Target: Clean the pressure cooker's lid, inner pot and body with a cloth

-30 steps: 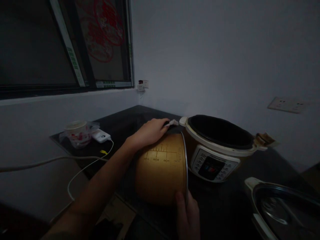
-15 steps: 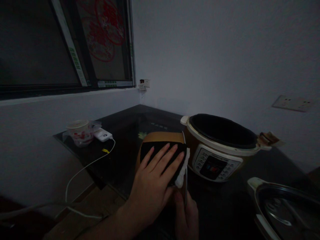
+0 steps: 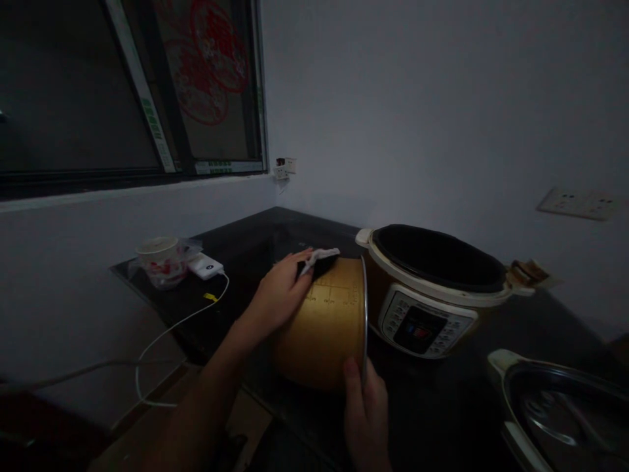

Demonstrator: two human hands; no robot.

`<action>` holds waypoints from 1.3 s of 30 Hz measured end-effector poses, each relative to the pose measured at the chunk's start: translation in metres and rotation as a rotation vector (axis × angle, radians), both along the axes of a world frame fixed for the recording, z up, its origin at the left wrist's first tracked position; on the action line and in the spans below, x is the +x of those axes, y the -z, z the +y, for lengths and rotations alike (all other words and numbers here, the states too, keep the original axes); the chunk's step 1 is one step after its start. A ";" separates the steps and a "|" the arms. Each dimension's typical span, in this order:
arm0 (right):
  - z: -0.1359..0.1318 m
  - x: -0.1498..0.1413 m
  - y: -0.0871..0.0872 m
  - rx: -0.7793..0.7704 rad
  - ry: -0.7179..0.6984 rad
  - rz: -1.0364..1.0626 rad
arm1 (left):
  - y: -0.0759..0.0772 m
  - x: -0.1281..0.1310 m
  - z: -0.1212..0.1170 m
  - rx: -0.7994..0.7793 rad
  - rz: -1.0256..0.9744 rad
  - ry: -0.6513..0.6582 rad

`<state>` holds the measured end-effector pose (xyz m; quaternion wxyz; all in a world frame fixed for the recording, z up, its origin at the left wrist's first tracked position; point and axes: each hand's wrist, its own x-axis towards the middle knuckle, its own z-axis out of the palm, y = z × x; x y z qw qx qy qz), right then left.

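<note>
A golden inner pot (image 3: 324, 328) lies tilted on its side, its metal rim facing right and measuring marks on its wall. Around the lower part of that rim is my right hand (image 3: 366, 410), thumb on the outer wall and fingers at the mouth. My left hand (image 3: 282, 288) is at the pot's upper far side, holding a black cloth (image 3: 322, 265) with a white edge against the wall. Some left fingertips are hidden behind the cloth. Just right of the pot stands the pressure cooker (image 3: 427, 301), lidless, its control panel facing me.
The cooker lid (image 3: 560, 413) rests at the lower right of the dark table (image 3: 236, 252). At the left sit a bagged paper cup (image 3: 160, 259) and a white power bank (image 3: 206, 265) with a cable hanging off the edge. Walls and a window (image 3: 206, 78) border the table.
My left hand and the cloth have slid from the pot's near-facing wall to its upper far side, uncovering the golden wall. My right hand keeps its hold on the rim.
</note>
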<state>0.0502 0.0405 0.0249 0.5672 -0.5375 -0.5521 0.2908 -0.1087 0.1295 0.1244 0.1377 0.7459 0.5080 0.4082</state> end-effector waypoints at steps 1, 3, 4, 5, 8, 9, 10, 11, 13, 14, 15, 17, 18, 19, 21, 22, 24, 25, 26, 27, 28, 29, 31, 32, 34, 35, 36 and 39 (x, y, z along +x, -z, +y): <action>0.001 0.001 -0.002 0.006 -0.004 0.006 | 0.002 -0.006 0.010 -0.085 -0.074 -0.029; 0.003 0.002 -0.003 0.013 -0.005 0.010 | 0.007 -0.018 0.030 -0.175 -0.130 -0.081; 0.003 0.003 -0.002 0.015 0.003 0.006 | 0.009 -0.022 0.039 -0.199 -0.142 -0.100; 0.002 0.003 -0.002 0.018 0.024 0.002 | 0.011 -0.024 0.047 -0.209 -0.148 -0.113; 0.001 0.004 0.001 0.003 0.086 -0.009 | 0.008 -0.022 0.055 -0.230 -0.153 -0.094; 0.001 0.005 0.002 -0.003 0.091 -0.012 | 0.005 -0.019 0.052 -0.231 -0.145 -0.070; 0.001 0.005 0.003 -0.005 0.086 -0.015 | 0.001 -0.016 0.046 -0.233 -0.137 -0.043; 0.001 0.006 0.003 -0.004 0.080 -0.017 | -0.003 -0.012 0.038 -0.220 -0.127 -0.010; 0.002 0.006 0.002 0.008 0.076 -0.018 | -0.010 -0.003 0.015 -0.151 -0.071 0.060; 0.002 0.006 0.002 0.016 0.070 -0.018 | -0.012 0.003 0.002 -0.062 0.000 0.101; 0.003 0.006 0.001 0.024 0.059 -0.018 | -0.012 0.009 -0.010 0.016 0.108 0.124; 0.004 0.005 0.000 0.048 0.013 -0.022 | -0.008 0.023 -0.032 0.130 0.308 0.092; 0.004 0.005 0.000 0.064 -0.012 -0.026 | -0.004 0.029 -0.041 0.172 0.376 0.060; 0.004 0.005 0.000 0.080 -0.033 -0.031 | 0.000 0.036 -0.047 0.209 0.421 0.026; 0.003 0.006 0.001 0.097 -0.054 -0.055 | 0.008 0.044 -0.054 0.270 0.461 -0.019; 0.003 0.006 0.002 0.097 -0.051 -0.073 | 0.010 0.047 -0.055 0.289 0.465 -0.031; 0.003 0.007 0.003 0.088 -0.029 -0.106 | 0.011 0.048 -0.052 0.295 0.464 -0.036; 0.003 0.007 0.003 0.082 -0.019 -0.119 | 0.009 0.048 -0.049 0.284 0.461 -0.037; 0.003 0.006 0.003 0.077 -0.010 -0.124 | 0.007 0.047 -0.045 0.269 0.457 -0.036; 0.004 0.006 0.003 0.073 -0.002 -0.123 | 0.003 0.046 -0.041 0.253 0.452 -0.032; 0.004 0.005 0.002 0.068 0.002 -0.120 | 0.000 0.046 -0.037 0.239 0.448 -0.024; 0.005 0.005 0.002 0.064 0.002 -0.117 | -0.003 0.045 -0.034 0.229 0.444 -0.015; 0.005 0.004 0.003 0.054 0.008 -0.118 | -0.009 0.043 -0.027 0.215 0.435 0.006; 0.004 0.004 0.005 0.052 0.013 -0.122 | -0.012 0.042 -0.023 0.206 0.430 0.015; 0.003 0.004 0.011 0.051 0.012 -0.128 | -0.017 0.038 -0.014 0.166 0.415 0.038; 0.002 0.005 0.015 0.053 0.007 -0.125 | -0.020 0.035 -0.008 0.119 0.400 0.050; 0.001 0.005 0.019 0.051 -0.002 -0.120 | -0.023 0.032 0.000 0.053 0.384 0.061; -0.003 0.005 0.029 0.023 -0.020 -0.079 | -0.029 0.021 0.033 -0.174 0.349 0.093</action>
